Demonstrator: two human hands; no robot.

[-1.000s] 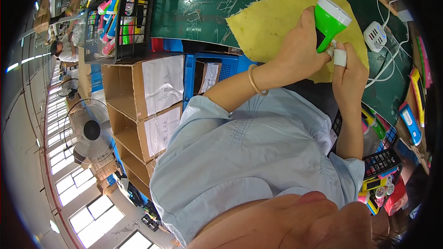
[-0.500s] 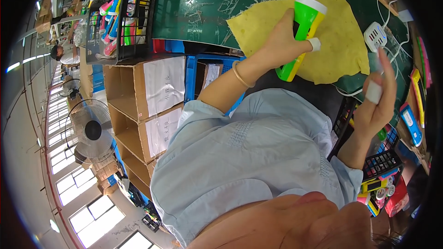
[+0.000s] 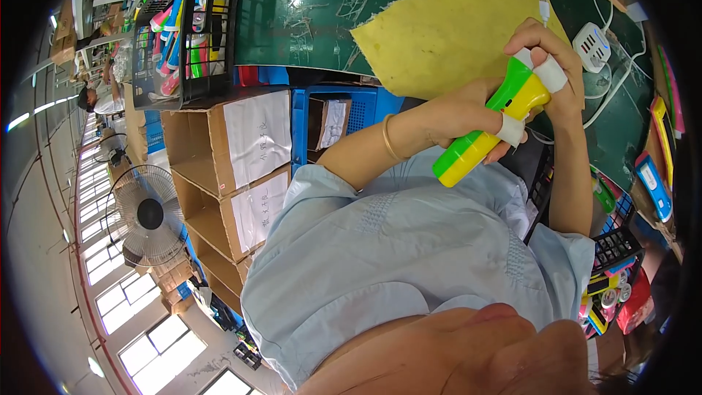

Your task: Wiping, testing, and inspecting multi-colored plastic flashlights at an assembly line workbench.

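My left hand (image 3: 464,113) is closed around the body of a green and yellow flashlight (image 3: 468,155), tilted with its wide head up and to the right. White tape wraps a finger of this hand. My right hand (image 3: 559,77) curls over the flashlight's wide white-rimmed end, touching it, and also has a taped finger. Just beyond its knuckles a white cable plug (image 3: 544,9) sticks up; whether the fingers hold its cable is hidden. Under and past the hands, a frayed yellow cloth (image 3: 431,33) lies on the green tabletop (image 3: 292,29).
A white multi-port USB charger (image 3: 591,47) with cables is right of the cloth. A black basket of colourful flashlights (image 3: 183,36) stands at the far left. Cardboard compartments (image 3: 201,150) and a blue crate (image 3: 300,124) are nearer. More flashlights (image 3: 653,186) line the right side.
The flashlight has come off the cloth toward my body and tilted over. My right hand has moved from near the charger onto its head. A white plug now shows beyond that hand.
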